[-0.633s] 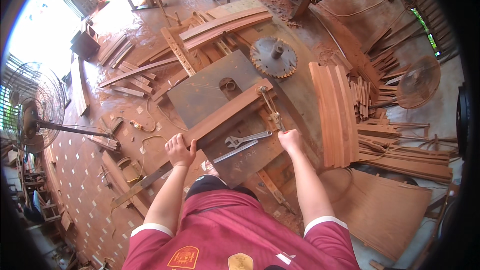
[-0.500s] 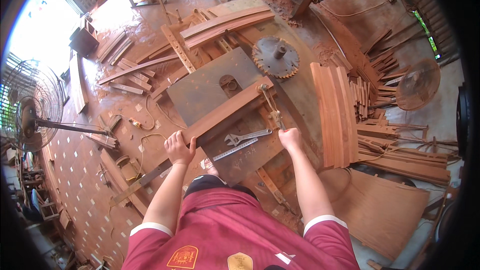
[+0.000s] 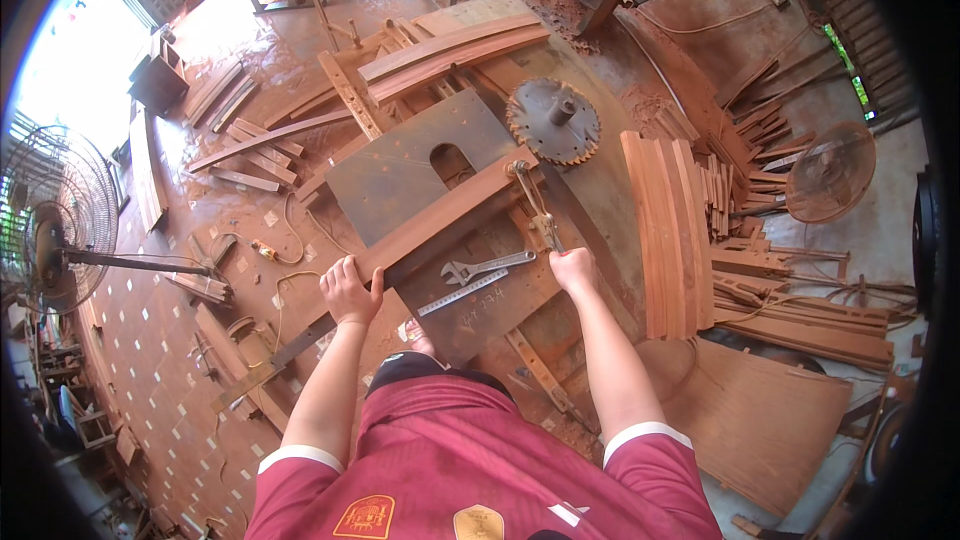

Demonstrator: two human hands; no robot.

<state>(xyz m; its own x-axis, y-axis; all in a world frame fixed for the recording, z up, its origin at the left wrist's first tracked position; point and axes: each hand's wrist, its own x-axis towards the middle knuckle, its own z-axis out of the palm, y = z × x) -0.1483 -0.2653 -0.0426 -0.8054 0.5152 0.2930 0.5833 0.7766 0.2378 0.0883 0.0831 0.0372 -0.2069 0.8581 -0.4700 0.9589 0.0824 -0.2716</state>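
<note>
My left hand (image 3: 350,292) is closed over the near-left end of a long reddish wooden bar (image 3: 450,208), thumb toward its near side. The bar lies slantwise across a dark metal machine table (image 3: 385,180), just short of a rounded slot. At the bar's far-right end sits a metal clamp-like tool (image 3: 535,205); its exact kind is unclear. My right hand (image 3: 573,270) is closed round its near end. Between my hands, an adjustable wrench (image 3: 487,267) and a steel ruler (image 3: 462,292) lie on the near part of the table.
A toothed circular saw blade (image 3: 553,120) lies flat right of the table. Curved boards (image 3: 455,52) rest beyond it, and more boards (image 3: 670,235) are stacked to the right. A standing fan (image 3: 60,230) is at left. Offcuts and cables (image 3: 290,230) litter the dusty floor.
The whole view has shifted slightly up and left. Both hands keep their holds, and the bar, wrench and ruler stay in nearly the same places.
</note>
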